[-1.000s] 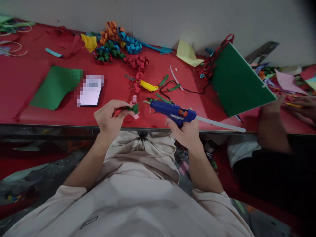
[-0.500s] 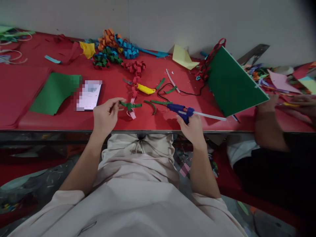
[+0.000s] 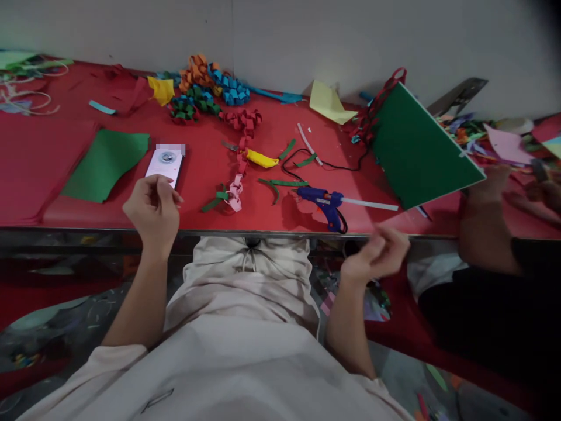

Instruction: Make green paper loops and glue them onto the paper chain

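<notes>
My left hand [image 3: 154, 207], its fingers curled together, hovers over the lower edge of a lit phone [image 3: 165, 161]; whether anything is between the fingertips is hidden. Past the table's front edge, my right hand [image 3: 377, 255] is closed and slightly blurred, and its fingertips cannot be made out. A blue glue gun [image 3: 323, 200] with a clear stick lies on the red table, left of that hand. Between my hands, a green strip [image 3: 214, 202] touches the pink end [image 3: 234, 197] of a paper chain. A yellow-handled cutter [image 3: 262, 159] lies beside the chain.
Green paper [image 3: 104, 165] lies left of the phone. Orange, blue and green paper chains [image 3: 195, 71] are heaped at the back. A tilted green board [image 3: 423, 149] stands at the right, with another person's hands [image 3: 491, 181] beyond it. A black cord [image 3: 339, 168] crosses the table.
My right hand has let go of the glue gun and moved right, off the table. My left hand has released the green strip and moved left to the phone.
</notes>
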`<state>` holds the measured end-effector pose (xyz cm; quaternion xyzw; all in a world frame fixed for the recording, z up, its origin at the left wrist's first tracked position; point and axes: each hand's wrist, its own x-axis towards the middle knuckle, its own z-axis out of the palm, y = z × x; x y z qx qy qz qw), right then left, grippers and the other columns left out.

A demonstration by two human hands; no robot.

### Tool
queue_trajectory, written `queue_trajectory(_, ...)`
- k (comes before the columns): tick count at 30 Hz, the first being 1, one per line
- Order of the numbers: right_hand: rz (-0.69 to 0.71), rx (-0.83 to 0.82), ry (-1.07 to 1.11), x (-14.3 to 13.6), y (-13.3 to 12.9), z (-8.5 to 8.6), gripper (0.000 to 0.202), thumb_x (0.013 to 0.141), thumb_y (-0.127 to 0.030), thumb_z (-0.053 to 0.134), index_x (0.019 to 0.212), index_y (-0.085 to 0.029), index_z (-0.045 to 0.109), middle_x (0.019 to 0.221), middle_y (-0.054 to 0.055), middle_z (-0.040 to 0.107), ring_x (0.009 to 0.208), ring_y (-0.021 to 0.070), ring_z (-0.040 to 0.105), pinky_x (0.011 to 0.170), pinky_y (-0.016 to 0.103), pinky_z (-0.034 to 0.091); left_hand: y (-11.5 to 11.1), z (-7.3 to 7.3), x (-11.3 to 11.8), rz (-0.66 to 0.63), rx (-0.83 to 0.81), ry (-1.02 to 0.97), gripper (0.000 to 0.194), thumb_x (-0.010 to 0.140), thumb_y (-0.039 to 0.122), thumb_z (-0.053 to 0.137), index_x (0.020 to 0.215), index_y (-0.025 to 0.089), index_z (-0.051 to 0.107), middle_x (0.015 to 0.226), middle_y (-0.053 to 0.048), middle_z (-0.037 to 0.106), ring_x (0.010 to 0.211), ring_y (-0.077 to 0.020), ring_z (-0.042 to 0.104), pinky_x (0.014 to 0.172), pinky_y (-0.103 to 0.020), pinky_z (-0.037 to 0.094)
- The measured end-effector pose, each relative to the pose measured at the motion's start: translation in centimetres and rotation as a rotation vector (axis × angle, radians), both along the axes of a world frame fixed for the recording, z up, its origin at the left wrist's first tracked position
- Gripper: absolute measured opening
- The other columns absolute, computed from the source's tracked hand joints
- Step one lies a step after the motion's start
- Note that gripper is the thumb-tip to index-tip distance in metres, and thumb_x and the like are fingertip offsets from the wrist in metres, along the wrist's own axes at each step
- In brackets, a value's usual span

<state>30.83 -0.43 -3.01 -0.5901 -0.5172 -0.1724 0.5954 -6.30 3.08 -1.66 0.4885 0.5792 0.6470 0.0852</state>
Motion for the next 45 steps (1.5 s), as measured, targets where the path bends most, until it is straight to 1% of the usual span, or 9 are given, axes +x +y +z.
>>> queue_trajectory(2, 0.111, 0.22, 0.006, -3.0, -1.5, -0.1, 0.023, 0.098, -0.033, 0.043, 0.093, -0.026, 0.064, 0.072, 0.006, 0.056, 0.067, 0.0271, 0.057, 0.067, 0.044, 0.043, -0.2, -0.3, 0.2, -0.004, -0.001, -0.047, 0.019, 0.101, 0.022, 0.051, 0.084, 0.017, 0.059, 0.057, 0.007, 0.053, 0.049, -0.009, 0.058, 0.05, -0.024, 0.046)
queue_trajectory(6, 0.684, -0.075, -0.22, -10.1, -0.9, 0.9, 0.014, 0.092, -0.019, 0.051, 0.093, -0.024, 0.063, 0.073, 0.003, 0.067, 0.067, 0.0205, 0.062, 0.07, 0.037, 0.041, -0.5, -0.1, 0.4, -0.046, -0.047, -0.155, 0.03, 0.096, 0.012, 0.044, 0.067, 0.02, 0.048, 0.051, 0.007, 0.048, 0.046, -0.009, 0.056, 0.046, -0.023, 0.042)
queue_trajectory(12, 0.77, -0.379, -0.575, -16.9, 4.2, 3.9, 0.025, 0.104, -0.024, 0.043, 0.109, -0.02, 0.067, 0.107, 0.008, 0.073, 0.104, 0.0217, 0.062, 0.088, 0.038, 0.04, -1.2, 0.7, 0.6, -0.048, -0.11, -0.052, 0.034, 0.097, 0.026, 0.053, 0.067, 0.017, 0.067, 0.055, 0.003, 0.063, 0.048, -0.0089, 0.057, 0.051, -0.023, 0.047)
queue_trajectory(19, 0.691, -0.409, -1.058, -18.6, 6.1, 4.3, 0.026, 0.105, -0.02, 0.046, 0.108, -0.022, 0.071, 0.144, 0.01, 0.058, 0.124, 0.0291, 0.05, 0.095, 0.045, 0.036, -0.5, -0.1, 0.5, -0.01, -0.054, -0.14, 0.019, 0.074, 0.032, 0.088, 0.087, 0.021, 0.081, 0.075, 0.001, 0.076, 0.07, -0.0177, 0.071, 0.072, -0.033, 0.058)
queue_trajectory(24, 0.705, -0.398, -0.893, -17.9, 6.4, 2.5, 0.026, 0.106, -0.026, 0.047, 0.108, -0.028, 0.073, 0.135, 0.006, 0.063, 0.119, 0.0263, 0.05, 0.091, 0.043, 0.033, -0.4, -0.7, -0.8, -0.056, 0.018, 0.117, 0.011, 0.088, 0.031, 0.077, 0.095, 0.023, 0.081, 0.092, -0.003, 0.078, 0.089, -0.0191, 0.072, 0.084, -0.034, 0.057)
queue_trajectory(28, 0.695, -0.419, -0.731, -17.7, 6.5, 0.9, 0.025, 0.105, -0.029, 0.052, 0.117, -0.035, 0.072, 0.119, 0.007, 0.067, 0.111, 0.0247, 0.052, 0.09, 0.041, 0.031, -0.6, -1.3, -0.3, -0.186, -0.066, 0.206, 0.048, 0.092, 0.029, 0.067, 0.14, 0.027, 0.062, 0.134, -0.011, 0.066, 0.098, -0.0177, 0.07, 0.077, -0.028, 0.058)
queue_trajectory(34, 0.711, -0.418, -0.606, -17.0, 6.0, 0.5, 0.029, 0.104, -0.028, 0.054, 0.126, -0.038, 0.069, 0.11, 0.007, 0.068, 0.109, 0.0237, 0.056, 0.092, 0.039, 0.034, -0.4, -1.3, 2.6, -0.419, -0.28, -0.066, 0.036, 0.086, 0.043, 0.075, 0.113, 0.019, 0.074, 0.103, -0.009, 0.076, 0.087, -0.0187, 0.072, 0.077, -0.029, 0.061)
queue_trajectory(40, 0.785, -0.385, 0.183, -15.3, 5.0, 0.8, 0.039, 0.101, -0.044, 0.055, 0.131, -0.018, 0.06, 0.107, 0.009, 0.071, 0.091, 0.018, 0.064, 0.083, 0.031, 0.051, -0.3, 0.0, 3.6, -0.403, -0.261, -0.157, 0.031, 0.088, 0.043, 0.073, 0.107, 0.019, 0.075, 0.087, -0.004, 0.074, 0.069, -0.0134, 0.069, 0.066, -0.024, 0.059)
queue_trajectory(45, 0.927, -0.49, 0.421, -15.6, 6.3, 1.1, 0.031, 0.091, -0.045, 0.066, 0.109, -0.021, 0.074, 0.108, 0.007, 0.075, 0.09, 0.0181, 0.067, 0.079, 0.029, 0.054, -0.4, 0.0, 3.9, -0.43, -0.264, -0.205, 0.032, 0.087, 0.043, 0.074, 0.107, 0.017, 0.074, 0.09, -0.005, 0.074, 0.074, -0.0138, 0.069, 0.067, -0.024, 0.059)
